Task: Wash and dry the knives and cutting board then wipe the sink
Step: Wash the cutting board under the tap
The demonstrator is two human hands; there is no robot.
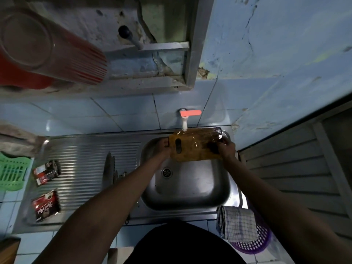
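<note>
Far left: green rack [11, 174], at the counter edge beside the drainboard; nothing seen in it, presumably kept for dried items.

Drainboard [85, 168], ribbed steel: two sachets [46, 173] lie near its left end, well apart from the water. Toward its right edge, just beside the basin, lie the knives [109, 168], blades pointing away from the person. Probably parked there so they drain and stay clear of the hands; whether already washed cannot be told.

Left hand [164, 147]: closed on the handle end of the board, fingers wrapped round the edge beside the slot. It carries that end over the basin.

Board [196, 146], wooden, wet: held between both hands above the back of the sink [190, 187], tilted slightly, directly under the tap [184, 124]. Water falls on its upper left area; the tilt likely lets the runoff drop into the basin rather than onto the counter.

Tap lever [190, 112], orange, turned sideways; water running.

Right hand [225, 147]: gripping the board's far end, thumb on the face, over a dark patch that may be a sponge; not certain.

Right front: checked cloth [236, 223], folded, draped on a purple basket [255, 242] at the sink's corner, within reach for the drying step.

Stage, judged: board being rinsed; drying and sink wiping not yet done.
</note>
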